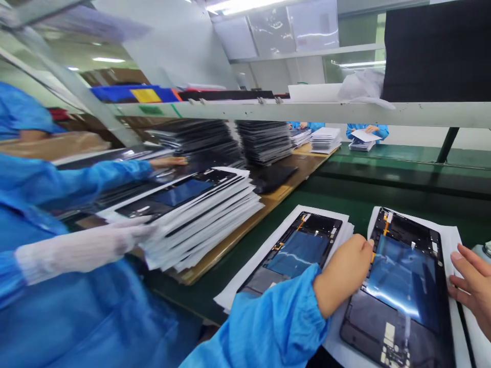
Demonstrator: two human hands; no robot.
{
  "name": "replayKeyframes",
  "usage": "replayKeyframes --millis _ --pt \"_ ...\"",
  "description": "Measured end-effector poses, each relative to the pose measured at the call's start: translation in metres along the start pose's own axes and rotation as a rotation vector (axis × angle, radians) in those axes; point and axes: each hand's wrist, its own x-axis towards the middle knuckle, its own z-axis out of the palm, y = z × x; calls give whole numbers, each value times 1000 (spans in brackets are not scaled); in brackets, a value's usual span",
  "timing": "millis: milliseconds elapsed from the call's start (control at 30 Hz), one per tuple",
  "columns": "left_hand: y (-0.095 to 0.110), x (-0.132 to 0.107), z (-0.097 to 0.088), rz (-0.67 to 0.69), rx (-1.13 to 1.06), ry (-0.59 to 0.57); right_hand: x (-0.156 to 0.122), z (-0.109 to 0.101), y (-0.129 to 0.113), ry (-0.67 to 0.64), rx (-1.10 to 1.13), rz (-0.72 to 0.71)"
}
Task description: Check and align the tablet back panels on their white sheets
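A dark tablet back panel (402, 291) with a blue film and orange flex cable lies on white paper sheets (454, 240) on the green bench. My left hand (343, 271), in a blue sleeve, is curled against its left edge. My right hand (473, 286) grips its right edge and the paper there, fingers pointing inward. A second, similar panel (295, 250) lies on its own paper stack just left of my left hand, touched by neither hand.
At left a co-worker in a blue gown has a white-gloved hand (126, 237) on a tall stack of panels and paper (207, 214) and a bare hand (169, 162) farther back. More dark stacks (264, 140) stand behind. An overhead shelf rail (307, 112) crosses. Other people's hands (368, 130) work beyond it.
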Motion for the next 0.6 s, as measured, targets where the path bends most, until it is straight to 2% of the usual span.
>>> replayKeyframes --millis 67,167,233,333,400,500,600 --pt "0 -2 -9 -83 -229 -6 3 2 2 -47 73 24" --pt "-7 -4 -15 -213 -686 -160 8 6 8 -142 192 55" --pt "-17 -4 -15 -306 -859 -251 9 10 12 -179 190 83" --pt "-34 -5 -10 -439 -937 -274 6 18 16 -272 124 84" --pt "-41 -7 -7 -482 -1001 -299 5 21 18 -313 89 48" --pt "-47 -11 -3 -533 -1057 -341 2 25 19 -273 22 -9" --pt "-48 -15 5 -538 -1021 -280 -4 27 15 -247 -7 -21"
